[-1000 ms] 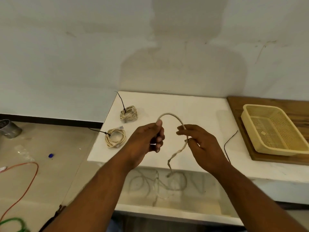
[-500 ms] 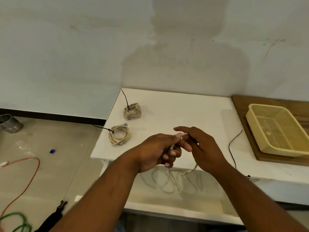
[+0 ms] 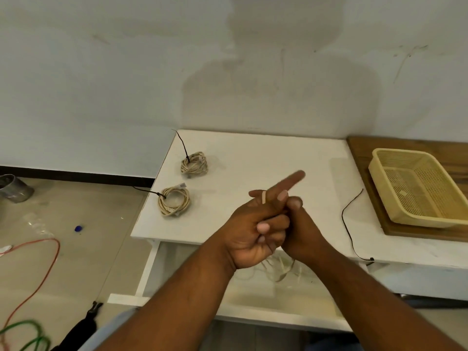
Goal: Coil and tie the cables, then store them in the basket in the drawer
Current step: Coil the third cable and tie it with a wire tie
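Observation:
My left hand (image 3: 255, 229) and my right hand (image 3: 302, 230) are pressed together over the front edge of the white table (image 3: 266, 158), both closed on a beige cable (image 3: 263, 197) that crosses my left fingers. My left index finger sticks out straight. The cable's loose loops (image 3: 279, 271) hang below my hands into the open drawer (image 3: 278, 307). Two tied beige coils lie on the table's left side, one farther back (image 3: 194, 163) and one nearer (image 3: 174, 201). A yellow plastic basket (image 3: 420, 188) sits at the right on a wooden board (image 3: 374, 158).
A loose black tie (image 3: 348, 219) lies on the table right of my hands. On the floor at the left are an orange cable (image 3: 48, 264), a green cable (image 3: 27, 335), a metal can (image 3: 14, 188) and a blue cap (image 3: 78, 228).
My hands have come together from apart. The raised arc of cable is gone, gathered into my grip, and the hanging loops have dropped lower into the drawer.

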